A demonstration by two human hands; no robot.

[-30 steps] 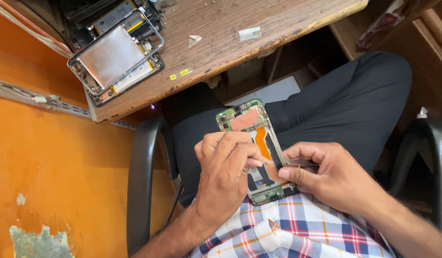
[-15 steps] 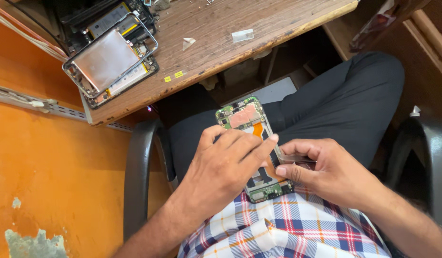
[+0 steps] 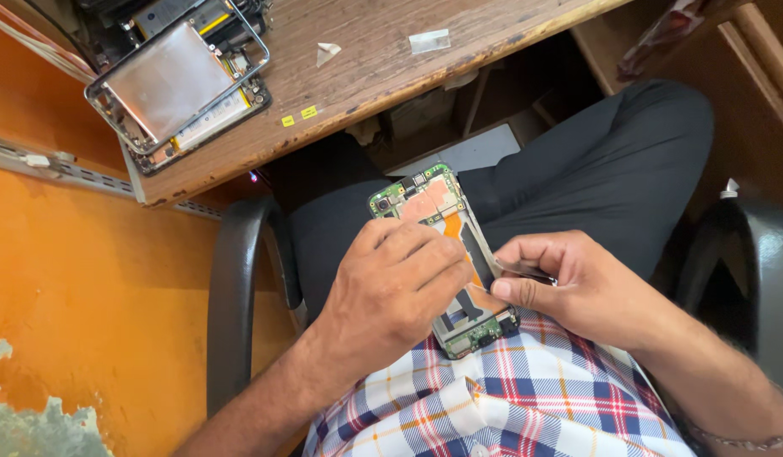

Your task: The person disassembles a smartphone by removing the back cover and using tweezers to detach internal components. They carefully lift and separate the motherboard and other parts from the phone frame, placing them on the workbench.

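Head view shows an opened phone [image 3: 446, 254] resting on the person's lap, its green circuit boards, orange ribbon and dark middle bared, well below the near edge of the wooden table [image 3: 391, 76]. Since a second ago the left hand [image 3: 391, 292] has slid further over the phone's middle, so its bent fingers, held close together, now cover more of the left side and press down on it. Meanwhile the right hand [image 3: 578, 288] has kept to the phone's right edge, where thumb and forefinger pinch a thin, pale strip [image 3: 485, 254] that runs up along that side; what the strip is cannot be told. So the work on the strip looks to be going on, with the phone steadied more firmly. Near the left corner of the table lies a second phone frame [image 3: 176, 80] with a silvery plate, and two small scraps of tape [image 3: 430, 40] lie further along
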